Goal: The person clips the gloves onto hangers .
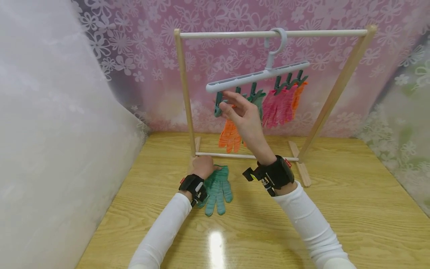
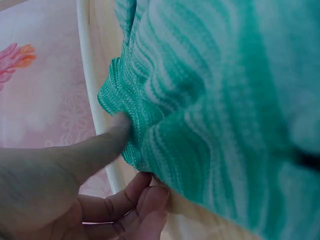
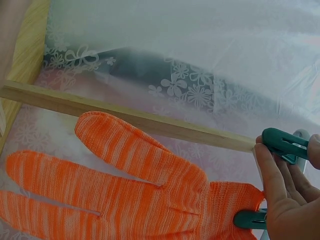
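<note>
A green striped knit glove (image 1: 217, 192) lies on the wooden table, fingers toward the near edge. At its cuff, my left hand (image 1: 202, 167) pinches the fabric; the left wrist view shows the thumb over the cuff (image 2: 117, 95) and the fingers at its underside. My right hand (image 1: 246, 119) is raised to the left end of a pale grey hanger (image 1: 242, 80) and pinches a dark green clip (image 1: 218, 104) there, with no glove in it. Beside that hand hangs an orange glove (image 3: 135, 195), held at its cuff by another green clip (image 3: 250, 219).
The hanger hooks over the top bar (image 1: 221, 35) of a wooden rack and tilts down to the left. Farther right on it hang pink gloves (image 1: 277, 106) and an orange one (image 1: 297, 99). The rack's right post (image 1: 336, 93) slants down to a foot on the table (image 1: 352, 209).
</note>
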`<action>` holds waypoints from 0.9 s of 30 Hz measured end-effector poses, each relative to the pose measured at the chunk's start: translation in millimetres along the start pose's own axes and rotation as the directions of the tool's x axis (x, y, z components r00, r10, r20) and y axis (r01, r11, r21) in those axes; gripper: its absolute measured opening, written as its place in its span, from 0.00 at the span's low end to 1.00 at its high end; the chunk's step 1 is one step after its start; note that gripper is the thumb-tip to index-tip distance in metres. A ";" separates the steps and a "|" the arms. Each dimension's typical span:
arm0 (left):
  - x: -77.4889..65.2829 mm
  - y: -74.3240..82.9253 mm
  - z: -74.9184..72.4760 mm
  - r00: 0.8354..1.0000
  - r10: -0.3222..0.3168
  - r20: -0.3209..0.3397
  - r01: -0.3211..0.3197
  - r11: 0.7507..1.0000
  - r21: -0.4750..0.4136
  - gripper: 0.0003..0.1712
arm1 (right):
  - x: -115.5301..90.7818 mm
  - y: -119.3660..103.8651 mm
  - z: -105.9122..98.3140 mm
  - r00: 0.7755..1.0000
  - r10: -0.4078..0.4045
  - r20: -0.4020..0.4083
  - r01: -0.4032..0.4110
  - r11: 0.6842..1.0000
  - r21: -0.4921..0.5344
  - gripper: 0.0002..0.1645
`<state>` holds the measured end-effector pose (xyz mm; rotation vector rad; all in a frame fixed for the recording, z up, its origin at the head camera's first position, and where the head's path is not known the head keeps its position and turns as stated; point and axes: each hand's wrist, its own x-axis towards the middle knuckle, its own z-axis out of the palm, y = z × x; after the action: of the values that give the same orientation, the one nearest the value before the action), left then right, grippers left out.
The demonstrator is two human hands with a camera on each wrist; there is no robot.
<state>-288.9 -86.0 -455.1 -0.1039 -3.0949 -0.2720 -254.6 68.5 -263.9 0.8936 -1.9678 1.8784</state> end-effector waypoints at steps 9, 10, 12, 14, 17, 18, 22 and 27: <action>4.1 -4.5 -3.9 0.997 0.028 0.074 -0.018 0.991 -0.134 0.36 | 1.0 1.6 0.8 1.000 0.006 0.008 -0.006 1.000 0.005 0.25; 3.1 -6.0 -5.1 0.997 0.043 0.067 -0.031 0.985 -0.172 0.36 | 0.9 1.7 0.4 1.000 0.007 0.010 -0.007 1.000 0.005 0.25; 0.8 -9.2 -7.1 0.996 0.074 0.049 -0.060 0.970 -0.237 0.36 | 1.0 2.6 -0.5 1.000 0.010 0.013 -0.010 1.000 0.003 0.24; -1.8 -12.6 -9.3 0.995 0.098 0.027 -0.086 0.954 -0.287 0.35 | 1.3 2.6 -0.9 1.000 0.009 0.012 -0.009 1.000 0.005 0.24; -5.4 -16.3 -11.4 0.995 0.098 -0.010 -0.095 0.939 -0.329 0.34 | 2.1 2.6 -1.6 1.000 0.005 0.009 -0.005 1.000 0.003 0.24; -6.9 -17.6 -11.8 0.995 0.098 -0.023 -0.100 0.934 -0.343 0.34 | 2.4 2.7 -1.7 1.000 0.006 0.006 -0.006 1.000 0.000 0.24; -13.3 -21.6 -13.0 0.991 0.120 -0.066 -0.137 0.912 -0.387 0.29 | 2.1 2.9 -1.5 1.000 0.024 0.004 -0.024 1.000 0.001 0.25; -22.2 -24.3 -16.7 0.975 0.195 -0.105 -0.222 0.865 -0.450 0.27 | 1.4 4.3 -1.5 0.999 0.040 0.009 -0.040 0.999 -0.006 0.25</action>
<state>-268.0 -114.2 -443.8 -0.4313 -2.8595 -0.9739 -258.6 69.4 -266.4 0.8692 -2.0098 1.8926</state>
